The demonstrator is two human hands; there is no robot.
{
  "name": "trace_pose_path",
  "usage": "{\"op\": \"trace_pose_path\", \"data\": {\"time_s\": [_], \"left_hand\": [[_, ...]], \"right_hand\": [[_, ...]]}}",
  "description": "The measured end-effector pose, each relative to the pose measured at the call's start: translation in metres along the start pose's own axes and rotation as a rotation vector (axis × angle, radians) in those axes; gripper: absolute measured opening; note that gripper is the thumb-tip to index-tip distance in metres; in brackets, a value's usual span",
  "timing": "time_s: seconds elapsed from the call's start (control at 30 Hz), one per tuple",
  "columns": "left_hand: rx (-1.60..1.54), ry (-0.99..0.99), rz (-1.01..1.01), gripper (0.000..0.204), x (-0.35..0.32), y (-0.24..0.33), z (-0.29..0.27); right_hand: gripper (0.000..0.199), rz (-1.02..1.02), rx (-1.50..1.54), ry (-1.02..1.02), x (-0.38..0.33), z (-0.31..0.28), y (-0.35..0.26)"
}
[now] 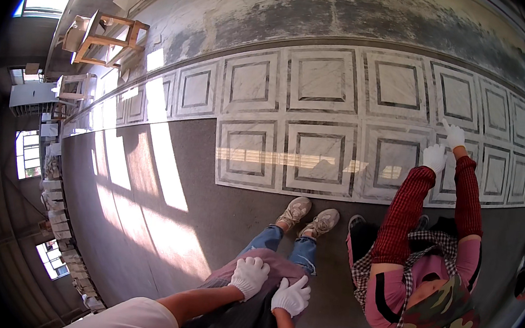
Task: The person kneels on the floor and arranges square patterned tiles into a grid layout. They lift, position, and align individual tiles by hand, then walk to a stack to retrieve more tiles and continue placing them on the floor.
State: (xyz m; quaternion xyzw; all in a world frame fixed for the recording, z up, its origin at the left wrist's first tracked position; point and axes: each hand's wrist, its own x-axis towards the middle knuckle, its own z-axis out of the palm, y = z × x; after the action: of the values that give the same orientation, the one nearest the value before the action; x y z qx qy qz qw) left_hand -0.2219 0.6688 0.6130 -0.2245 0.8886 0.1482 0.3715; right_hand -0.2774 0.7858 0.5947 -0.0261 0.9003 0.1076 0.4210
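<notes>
I stand at the edge of a laid floor of square marble tiles [318,158] with dark grey frames. My left hand [249,276], in a white glove, rests curled on my thigh over purple cloth. Beside it, my right hand [291,297], also white-gloved, lies on my lap with fingers spread. Neither hand holds anything. My two pale shoes [309,217] point at the tile edge. To my right a co-worker [420,268] in red sleeves and a checked scarf bends over, with both gloved hands [442,150] pressed on the tiles.
Grey bare floor [162,217] with sunlit bands lies to my left. Wooden stools [107,38] stand at the far left. Stacked tiles and boxes [59,208] line the left wall. A rough grey slab surface [353,14] lies beyond the tile rows.
</notes>
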Motion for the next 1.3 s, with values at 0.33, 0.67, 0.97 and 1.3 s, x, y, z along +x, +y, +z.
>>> {"op": "trace_pose_path", "data": {"time_s": [0.33,0.67,0.97,1.3], "left_hand": [[0.006,-0.013,-0.005,0.024,-0.002,0.001,0.007],[0.013,0.006,0.018,0.025,-0.002,0.001,0.015],[0.043,-0.009,0.016,0.026,0.001,0.003,0.013],[0.052,-0.027,0.022,0.028,0.003,0.006,0.004]], "right_hand": [[0.067,-0.016,-0.019,-0.019,0.001,0.001,0.001],[0.066,0.009,0.036,-0.017,0.001,0.005,0.004],[0.068,0.006,0.04,0.053,0.002,0.015,0.004],[0.067,0.011,0.028,0.02,0.003,0.006,0.005]]}}
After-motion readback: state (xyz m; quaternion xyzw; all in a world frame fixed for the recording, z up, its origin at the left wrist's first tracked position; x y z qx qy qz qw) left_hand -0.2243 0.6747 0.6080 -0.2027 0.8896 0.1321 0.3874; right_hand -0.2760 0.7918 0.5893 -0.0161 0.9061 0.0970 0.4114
